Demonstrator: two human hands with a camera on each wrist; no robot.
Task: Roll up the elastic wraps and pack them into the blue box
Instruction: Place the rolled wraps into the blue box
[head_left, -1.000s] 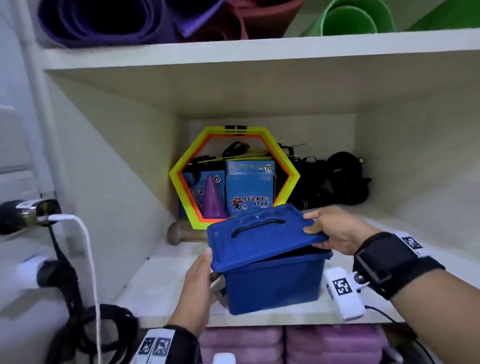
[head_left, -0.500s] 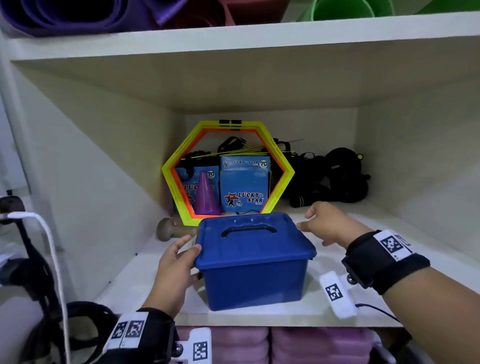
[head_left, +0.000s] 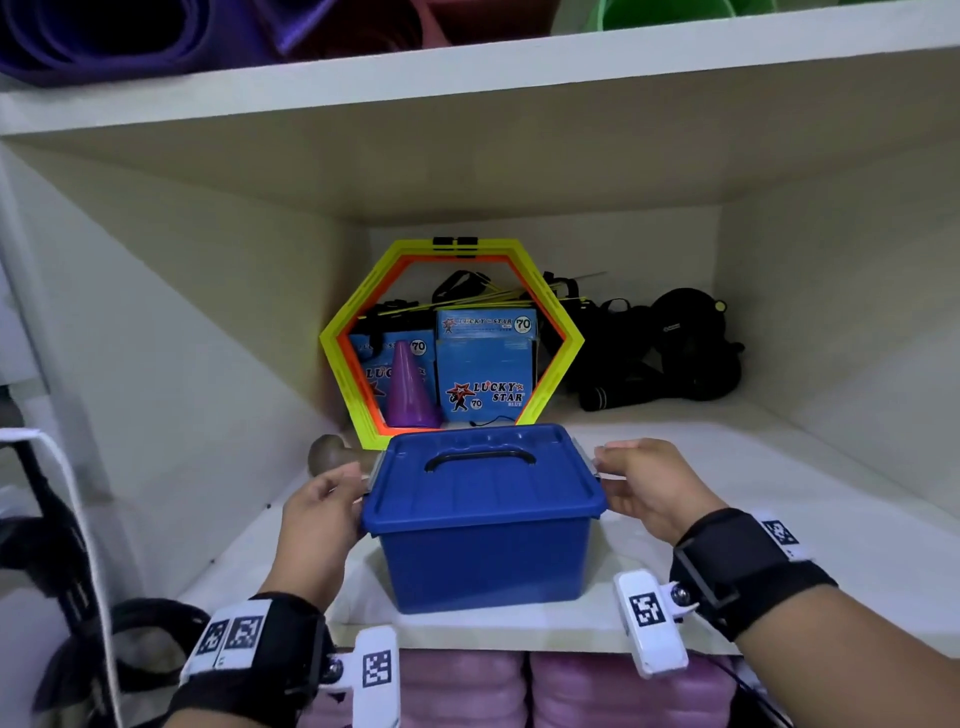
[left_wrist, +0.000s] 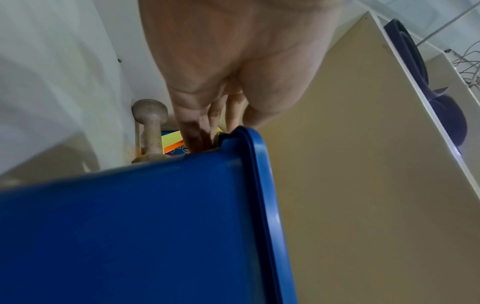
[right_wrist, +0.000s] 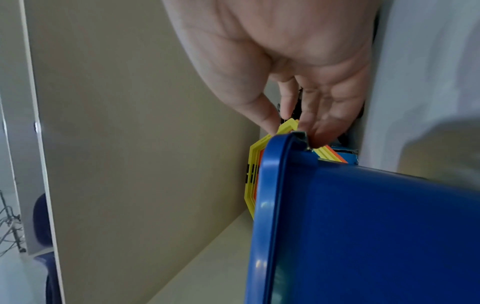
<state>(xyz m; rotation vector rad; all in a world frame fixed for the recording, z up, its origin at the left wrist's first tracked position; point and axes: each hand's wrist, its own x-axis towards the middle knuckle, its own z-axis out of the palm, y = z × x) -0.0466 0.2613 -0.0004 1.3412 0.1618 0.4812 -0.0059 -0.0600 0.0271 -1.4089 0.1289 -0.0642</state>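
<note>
The blue box (head_left: 483, 561) stands at the front of the middle shelf (head_left: 779, 493), its lid (head_left: 483, 488) flat on top with a black handle. No elastic wraps show; the inside is hidden. My left hand (head_left: 353, 488) is at the box's left side, thumb on the lid edge and fingers on the grey left latch (head_left: 375, 470). My right hand (head_left: 610, 473) pinches the grey right latch (right_wrist: 301, 137) between thumb and fingers. The wrist views show the blue box (left_wrist: 130, 226) (right_wrist: 363, 226) close below my left hand (left_wrist: 205, 135) and right hand (right_wrist: 293, 131).
Behind the box lean yellow and orange hexagon rings (head_left: 452, 338), blue Lucky Star cartons (head_left: 485, 379) and a purple cone (head_left: 410, 387). Black straps and gear (head_left: 660, 353) fill the back right. A wooden knob (head_left: 327, 454) lies left. Pink rolls (head_left: 571, 691) sit below, mats (head_left: 130, 36) above.
The lid was tilted over the box; it now lies flat on it. Both hands left the lid's edges and moved down to the side latches.
</note>
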